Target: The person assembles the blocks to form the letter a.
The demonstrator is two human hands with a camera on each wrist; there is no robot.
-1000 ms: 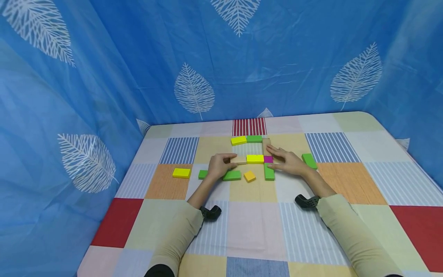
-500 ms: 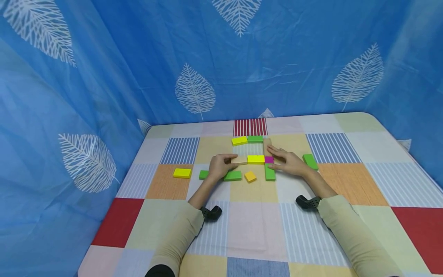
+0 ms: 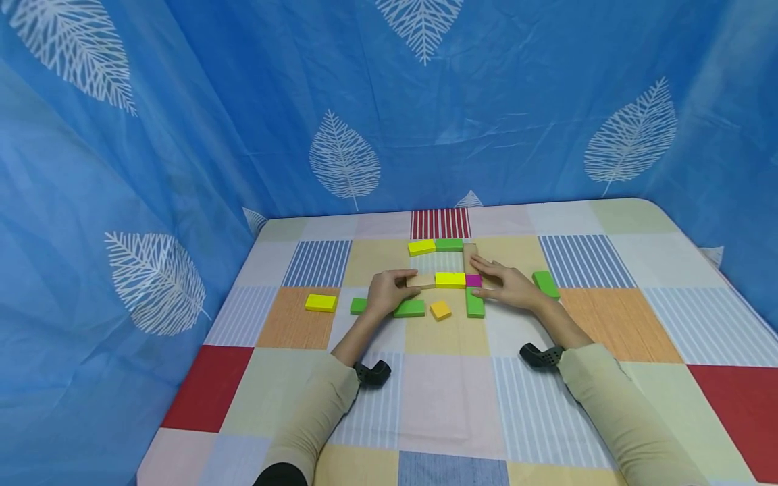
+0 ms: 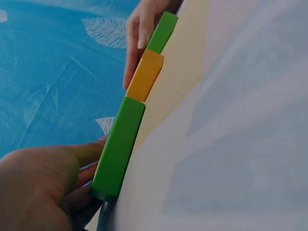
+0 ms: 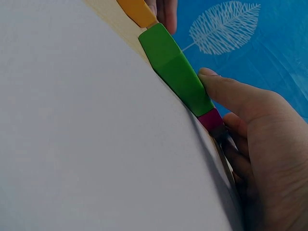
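Observation:
My left hand (image 3: pixel 387 291) holds the left end of a plain wooden block (image 3: pixel 422 281) between thumb and fingers. That block runs up to a bright yellow block (image 3: pixel 450 280), which meets a small magenta block (image 3: pixel 473 281). Beyond the magenta piece stretches another plain wooden block (image 3: pixel 470 256), and on the near side lies a green block (image 3: pixel 475 303). My right hand (image 3: pixel 509 283) lies along the right side of this column, fingers extended at the wooden block and thumb at the green one. In the right wrist view, the thumb touches the green block (image 5: pixel 178 72) near the magenta block (image 5: pixel 210 119).
At the far side a yellow block (image 3: pixel 422 248) and a green block (image 3: pixel 449 245) lie end to end. An orange block (image 3: pixel 440 310) and a green block (image 3: pixel 410 308) lie in front. Others are a yellow block (image 3: pixel 320 303), a green block (image 3: pixel 358 306) and a green block (image 3: pixel 546 284).
Both hands and all the blocks keep their places. Only the whole head view has shifted slightly.

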